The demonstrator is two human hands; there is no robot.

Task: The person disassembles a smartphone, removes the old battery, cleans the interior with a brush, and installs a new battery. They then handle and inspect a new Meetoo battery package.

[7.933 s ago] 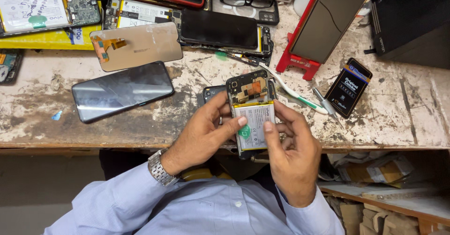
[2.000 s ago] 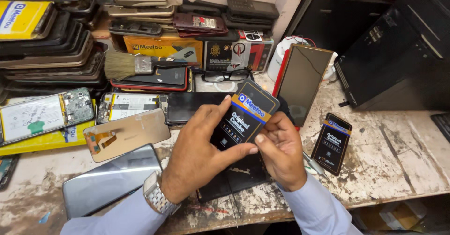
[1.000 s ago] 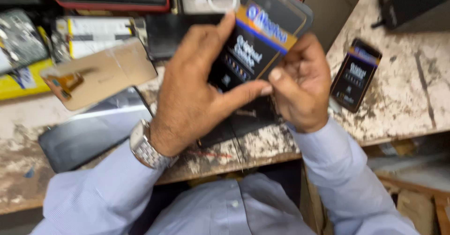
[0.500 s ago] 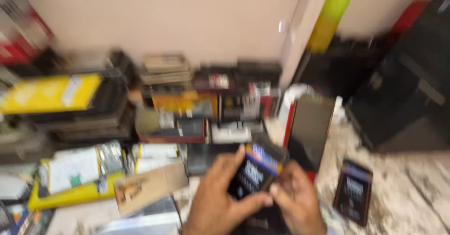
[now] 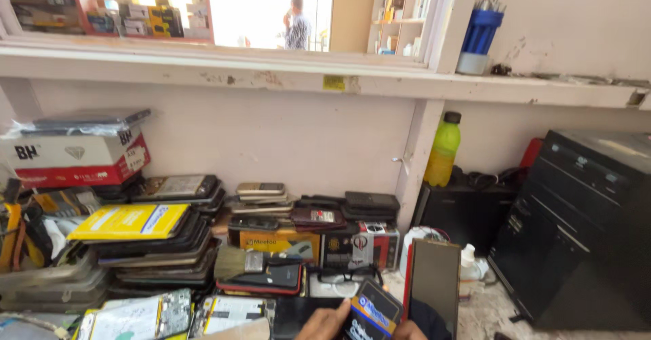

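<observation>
Head camera is tilting up toward the wall. Both hands are sitting at the bottom edge of the frame: left hand (image 5: 325,325) is gripping a dark phone battery (image 5: 369,316) with blue-orange label; right hand (image 5: 407,332) is barely showing, grip cannot be told. Battery is lying just left of an upright dark phone screen (image 5: 434,286). Behind it, stacked phones (image 5: 261,201) are resting on small boxes. A yellow-green bottle (image 5: 442,151) is standing right of the screen, beside a black cabinet (image 5: 583,224).
</observation>
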